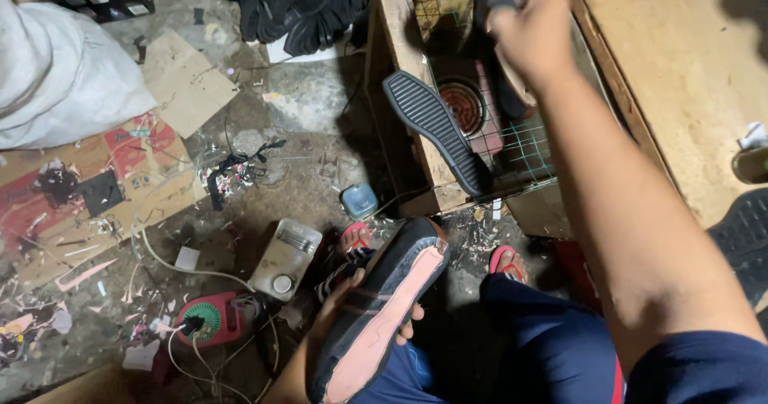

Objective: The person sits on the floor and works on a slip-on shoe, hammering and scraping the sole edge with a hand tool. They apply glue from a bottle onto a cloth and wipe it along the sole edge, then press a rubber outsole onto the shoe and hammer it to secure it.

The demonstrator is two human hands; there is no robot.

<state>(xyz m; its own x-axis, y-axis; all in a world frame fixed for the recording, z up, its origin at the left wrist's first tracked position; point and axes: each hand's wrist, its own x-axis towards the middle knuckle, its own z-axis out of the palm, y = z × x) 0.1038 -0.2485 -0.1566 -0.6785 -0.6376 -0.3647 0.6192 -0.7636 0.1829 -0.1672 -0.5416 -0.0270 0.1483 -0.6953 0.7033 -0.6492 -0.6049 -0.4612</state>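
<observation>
Navy clothing, seemingly red-trimmed; red sandals [509, 263].

Two hands [532, 28] [352, 308], two loose black soles [436, 132] [740, 228], one pink-lined shoe upper [380, 316], two red sandals [356, 240] [506, 262]

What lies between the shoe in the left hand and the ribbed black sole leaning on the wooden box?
In the head view, only littered floor separates the shoe held by the left hand from the black sole.

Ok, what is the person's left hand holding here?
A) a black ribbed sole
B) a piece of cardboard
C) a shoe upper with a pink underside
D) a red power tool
C: the left hand grips a dark shoe upper turned bottom-up, pink underside showing; the black ribbed sole leans apart on the wire rack.
</observation>
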